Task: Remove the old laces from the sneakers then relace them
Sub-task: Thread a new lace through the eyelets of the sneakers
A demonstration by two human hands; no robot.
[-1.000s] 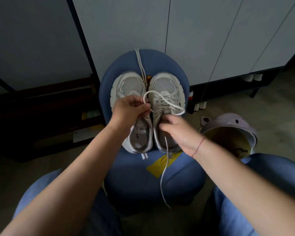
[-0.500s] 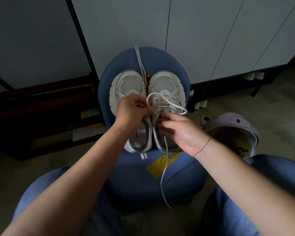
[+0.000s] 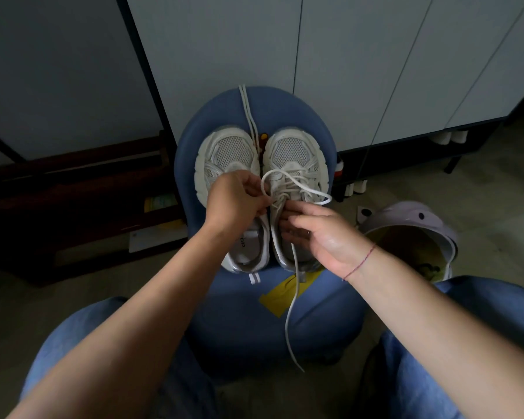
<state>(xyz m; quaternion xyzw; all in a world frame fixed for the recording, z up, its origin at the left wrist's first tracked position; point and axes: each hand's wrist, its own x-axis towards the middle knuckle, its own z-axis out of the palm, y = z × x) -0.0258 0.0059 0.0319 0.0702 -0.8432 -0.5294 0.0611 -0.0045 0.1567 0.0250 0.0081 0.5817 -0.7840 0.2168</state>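
Two white mesh sneakers stand side by side on a blue stool [image 3: 224, 313], toes away from me. The left sneaker [image 3: 227, 155] shows no lace in its eyelets. The right sneaker [image 3: 294, 152] carries a white lace [image 3: 294, 179] that loops over its upper; one end hangs down past the stool's front. My left hand [image 3: 236, 201] pinches that lace at the shoe's inner edge. My right hand [image 3: 321, 234] lies over the shoe's tongue, its fingertips at the lacing; their grip is hidden. A loose lace [image 3: 248, 110] lies between the toes, running to the stool's back.
A lilac bin [image 3: 406, 216] with rubbish inside stands on the floor to the right. A yellow tape patch [image 3: 282, 294] is stuck on the stool's front. Grey cabinet doors [image 3: 345, 55] rise behind the stool. My knees in blue jeans frame the stool.
The lace loop over the right sneaker has drawn smaller and lower. My left hand shifted right toward the shoe's eyelets, and my right hand turned palm-up with fingertips at the lacing.
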